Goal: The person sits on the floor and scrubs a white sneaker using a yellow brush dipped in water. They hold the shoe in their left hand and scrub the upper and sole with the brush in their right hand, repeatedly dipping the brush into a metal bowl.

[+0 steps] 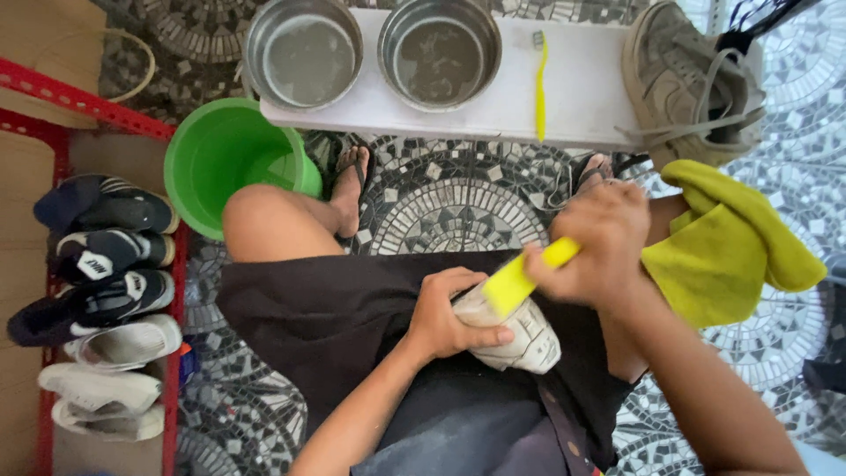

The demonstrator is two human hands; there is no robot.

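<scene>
My left hand (445,313) grips a whitish-grey shoe (529,339) resting on my lap over dark shorts. My right hand (595,247) holds a yellow brush (515,282), its head pressed on the upper end of the shoe. A yellow-green cloth (731,242) lies draped over my right knee, just right of that hand. The other grey shoe (687,84) with loose laces sits on the right end of a white bench (582,97).
On the bench stand two steel bowls of water (304,53) (439,51) and a yellow toothbrush (540,84). A green bucket (225,163) stands by my left knee. A red shoe rack (53,97) with several shoes fills the left side. Mosaic tile floor.
</scene>
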